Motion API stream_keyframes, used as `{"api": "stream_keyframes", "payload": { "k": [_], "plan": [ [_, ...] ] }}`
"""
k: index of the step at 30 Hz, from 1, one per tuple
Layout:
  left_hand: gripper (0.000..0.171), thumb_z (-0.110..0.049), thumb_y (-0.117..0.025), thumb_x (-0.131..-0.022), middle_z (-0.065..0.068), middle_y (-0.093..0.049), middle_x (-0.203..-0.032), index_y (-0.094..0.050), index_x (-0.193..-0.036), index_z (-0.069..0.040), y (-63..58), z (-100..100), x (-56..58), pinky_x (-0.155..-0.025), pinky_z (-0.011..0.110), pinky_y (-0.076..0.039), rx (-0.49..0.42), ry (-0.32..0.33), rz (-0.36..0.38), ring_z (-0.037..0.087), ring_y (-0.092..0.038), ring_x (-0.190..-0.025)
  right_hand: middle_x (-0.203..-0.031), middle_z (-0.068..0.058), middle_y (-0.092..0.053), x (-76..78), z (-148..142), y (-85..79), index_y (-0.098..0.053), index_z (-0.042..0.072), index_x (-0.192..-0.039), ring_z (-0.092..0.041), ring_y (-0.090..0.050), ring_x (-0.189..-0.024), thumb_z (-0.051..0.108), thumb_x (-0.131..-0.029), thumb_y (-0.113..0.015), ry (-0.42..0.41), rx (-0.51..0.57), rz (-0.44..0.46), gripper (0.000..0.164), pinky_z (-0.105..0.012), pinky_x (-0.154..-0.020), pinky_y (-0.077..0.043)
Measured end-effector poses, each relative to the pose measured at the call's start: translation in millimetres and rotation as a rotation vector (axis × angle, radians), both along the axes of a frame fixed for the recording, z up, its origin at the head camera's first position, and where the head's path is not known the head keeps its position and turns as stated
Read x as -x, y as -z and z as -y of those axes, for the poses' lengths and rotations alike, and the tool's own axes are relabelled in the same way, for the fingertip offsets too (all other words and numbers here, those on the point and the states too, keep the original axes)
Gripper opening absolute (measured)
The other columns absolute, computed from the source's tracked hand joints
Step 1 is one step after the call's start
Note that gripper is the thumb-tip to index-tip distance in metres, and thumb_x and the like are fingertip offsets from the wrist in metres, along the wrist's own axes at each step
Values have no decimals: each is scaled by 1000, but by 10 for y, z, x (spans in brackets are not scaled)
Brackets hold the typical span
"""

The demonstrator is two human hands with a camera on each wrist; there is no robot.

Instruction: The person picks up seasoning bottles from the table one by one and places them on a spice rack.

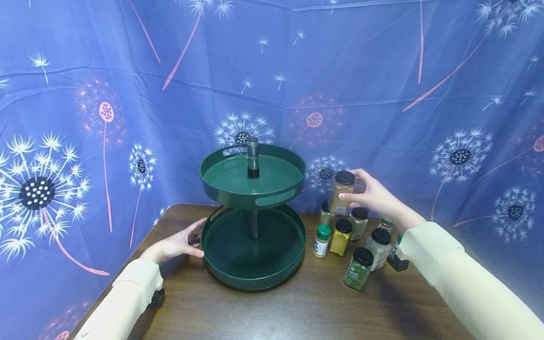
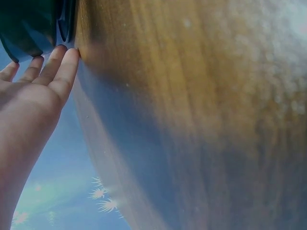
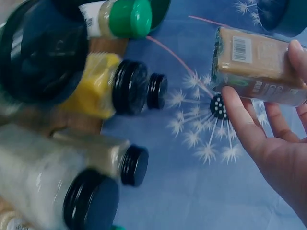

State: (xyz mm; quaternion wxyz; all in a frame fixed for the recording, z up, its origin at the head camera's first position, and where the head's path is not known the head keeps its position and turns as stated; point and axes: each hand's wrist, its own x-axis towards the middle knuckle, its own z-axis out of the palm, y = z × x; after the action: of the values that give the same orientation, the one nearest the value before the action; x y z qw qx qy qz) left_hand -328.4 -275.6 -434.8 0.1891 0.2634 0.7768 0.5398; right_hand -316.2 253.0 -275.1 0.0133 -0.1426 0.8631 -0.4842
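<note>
The right hand (image 1: pixel 374 192) grasps a brown spice jar (image 1: pixel 338 196) between thumb and fingers, holding it above the other jars, with a strip of blue cloth (image 1: pixel 361 94) visible between it and the upper tray (image 1: pixel 227 179). The left hand (image 1: pixel 180 244) grips nothing; its extended fingers touch the outer left wall of the lower tray (image 1: pixel 238 259), near the table's left edge. The green-capped jar (image 1: pixel 321 241) stands just beside that tray's right rim. Wood shows from the lower tray forward across the table (image 1: pixel 289 311).
</note>
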Motion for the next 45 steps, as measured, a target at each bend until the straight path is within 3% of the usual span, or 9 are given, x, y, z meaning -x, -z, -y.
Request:
{"api": "stream_keyframes", "payload": {
  "k": [10, 17, 21, 27, 34, 39, 45],
  "plan": [
    [99, -7, -70, -75, 19, -7, -147, 1, -144, -14, -26, -16, -6, -101, 51, -27, 13, -19, 8, 42, -16, -131, -133, -23, -26, 210, 409, 52, -15, 13, -140, -36, -51, -104, 29, -74, -71, 8, 65, 57, 88, -38, -76, -52],
    [100, -9, -71, -74, 18, -5, -148, 1, -144, -14, -20, -23, -7, -101, 52, -25, 3, -8, 7, 43, -16, -131, -127, -19, -30, 339, 645, 234, -18, 16, -140, -32, -56, -96, 27, -75, -71, 21, 53, 83, 84, -42, -77, -51],
    [99, -8, -69, -75, 19, -6, -147, 2, -144, -14, -18, -13, -2, -101, 52, -26, 9, -1, 9, 44, -15, -130, -127, -19, -33, 371, 796, 333, -20, 17, -138, -34, -54, -100, 24, -75, -71, 26, 77, 79, 81, -41, -76, -51],
    [97, -6, -68, -76, 20, -8, -146, 1, -144, -12, -26, -5, -5, -100, 53, -27, 11, -2, 1, 44, -17, -130, -120, -17, -42, 415, 1016, 540, -31, 13, -131, -31, -53, -100, 17, -75, -72, 40, 159, 51, 70, -44, -77, -51],
    [97, -6, -68, -76, 19, -9, -147, 1, -144, -13, -22, -17, -5, -101, 53, -26, -2, 4, 3, 43, -18, -130, -107, -9, -47, 463, 1185, 735, -42, 17, -116, -24, -52, -91, 18, -73, -73, 97, 140, -5, 53, -45, -71, -51],
    [97, -6, -68, -76, 20, -10, -146, 1, -144, -13, 0, -17, 8, -100, 51, -28, -1, 12, 1, 42, -20, -129, -105, -10, -48, 513, 1258, 915, -43, 18, -119, -23, -55, -89, 16, -71, -75, 111, 141, -14, 58, -39, -65, -54],
    [97, -7, -68, -77, 21, -10, -146, 2, -144, -14, 16, -18, 19, -101, 50, -29, 5, 18, 0, 42, -20, -129, -105, -14, -54, 555, 1316, 1070, -42, 21, -126, -29, -61, -91, 11, -68, -77, 93, 84, -101, 69, -32, -54, -54]
  ]
}}
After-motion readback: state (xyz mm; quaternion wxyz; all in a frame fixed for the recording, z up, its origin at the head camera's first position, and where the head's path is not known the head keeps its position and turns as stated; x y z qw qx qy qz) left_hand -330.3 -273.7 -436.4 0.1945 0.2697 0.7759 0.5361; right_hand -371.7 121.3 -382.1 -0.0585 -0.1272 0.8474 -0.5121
